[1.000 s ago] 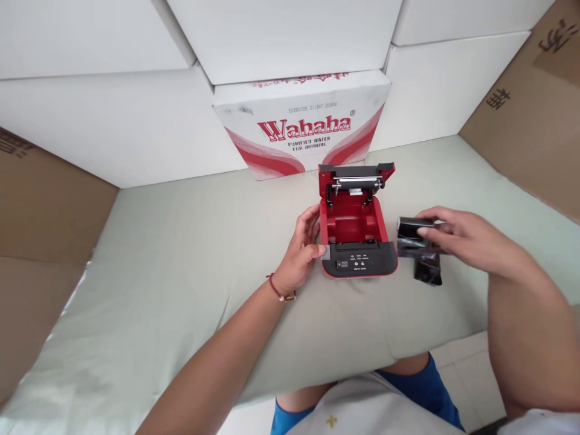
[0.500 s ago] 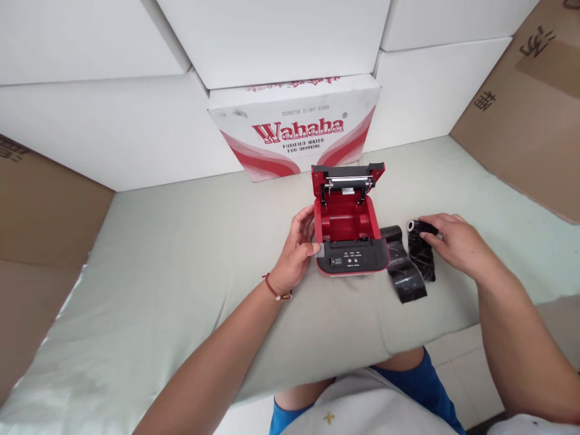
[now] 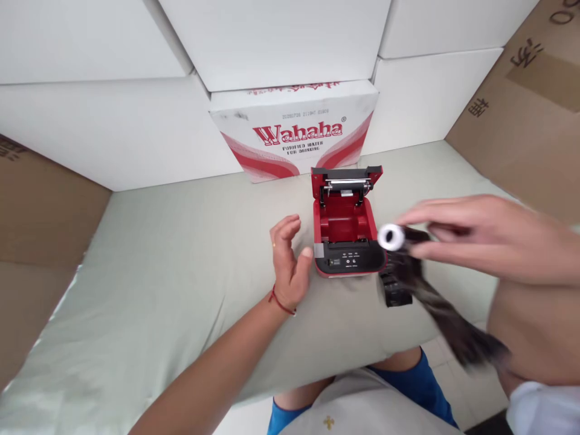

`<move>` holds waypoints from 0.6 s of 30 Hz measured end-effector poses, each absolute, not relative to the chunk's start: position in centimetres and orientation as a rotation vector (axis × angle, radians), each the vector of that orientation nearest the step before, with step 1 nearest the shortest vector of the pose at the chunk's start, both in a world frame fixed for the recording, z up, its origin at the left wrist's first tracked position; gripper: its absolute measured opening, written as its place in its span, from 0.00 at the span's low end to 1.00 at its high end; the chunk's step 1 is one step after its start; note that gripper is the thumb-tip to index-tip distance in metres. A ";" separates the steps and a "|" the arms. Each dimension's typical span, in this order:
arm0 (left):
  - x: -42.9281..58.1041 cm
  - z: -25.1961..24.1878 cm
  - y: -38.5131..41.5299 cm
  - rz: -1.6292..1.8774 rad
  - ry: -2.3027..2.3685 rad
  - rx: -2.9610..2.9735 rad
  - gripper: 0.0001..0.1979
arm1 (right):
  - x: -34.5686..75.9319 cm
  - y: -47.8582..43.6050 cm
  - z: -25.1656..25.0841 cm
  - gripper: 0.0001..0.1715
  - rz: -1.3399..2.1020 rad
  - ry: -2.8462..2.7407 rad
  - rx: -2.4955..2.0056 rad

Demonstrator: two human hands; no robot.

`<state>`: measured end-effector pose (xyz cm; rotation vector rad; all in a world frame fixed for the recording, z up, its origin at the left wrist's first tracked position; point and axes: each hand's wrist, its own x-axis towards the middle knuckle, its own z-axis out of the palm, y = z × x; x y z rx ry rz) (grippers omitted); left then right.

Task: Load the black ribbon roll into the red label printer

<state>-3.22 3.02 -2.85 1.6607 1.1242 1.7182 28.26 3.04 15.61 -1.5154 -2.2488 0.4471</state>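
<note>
A small red and black label printer (image 3: 347, 257) sits on the cloth with its lid raised and its red inner bay bare. Just left of it is my left hand (image 3: 289, 269), fingers apart and holding nothing; a narrow gap separates the thumb from the casing. My right hand (image 3: 471, 238) pinches a roll of black film (image 3: 414, 238) with a white core, lifted beside the printer's right side. A loose black tail hangs from the roll, blurred by motion. Another strip of black film (image 3: 397, 293) lies on the cloth below, partly hidden by the roll.
A white and red Wahaha water carton (image 3: 301, 136) stands behind the printer, against stacked white boxes (image 3: 290, 42). Brown cardboard boxes flank the table at left (image 3: 45, 241) and right (image 3: 512, 121). Pale green cloth (image 3: 181, 254) covers the table.
My right hand has lifted the roll of black film off the cloth, closer to the camera. My left hand has let go of the printer and drawn slightly left.
</note>
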 end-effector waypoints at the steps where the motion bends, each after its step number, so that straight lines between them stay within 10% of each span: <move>1: -3.1 -2.5 2.5 1.784 1.153 1.775 0.24 | 26.3 4.1 15.2 0.24 0.436 -2.283 -1.520; 18: -0.6 -0.3 -0.8 1.617 1.293 2.760 0.25 | 15.9 10.5 10.5 0.21 0.200 -2.718 -1.717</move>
